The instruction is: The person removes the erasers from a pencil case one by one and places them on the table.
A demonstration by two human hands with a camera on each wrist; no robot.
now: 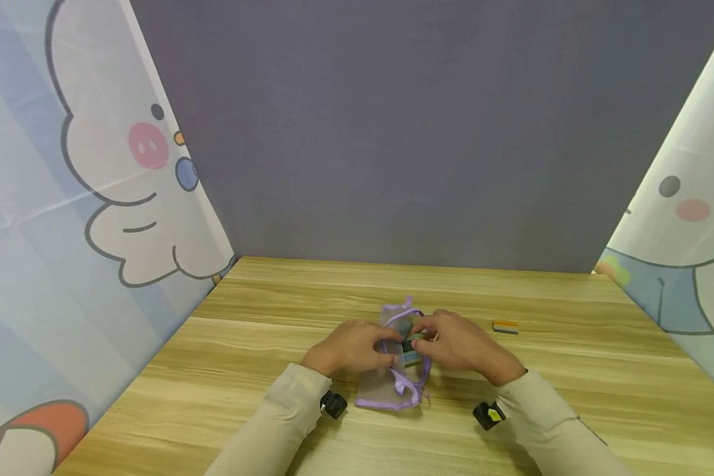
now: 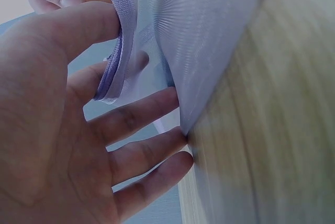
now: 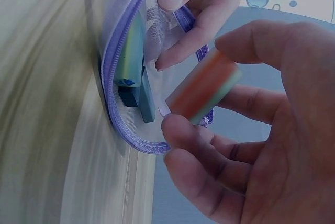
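Note:
A translucent mesh zip pouch with purple trim lies on the table, its mouth gaping toward the right. My left hand reaches over the near rim with spread fingers; thumb and index finger pass into the mouth, while the other fingers touch the mesh outside. Between thumb and fingertips, my right hand pinches an orange, white and green striped eraser at the mouth. Inside the pouch are a yellow-green eraser and dark teal blocks, partly hidden by the rim.
A small orange and grey block lies on the wooden table, right of my right hand. A grey panel stands along the back edge, and printed cartoon cloths hang at both sides.

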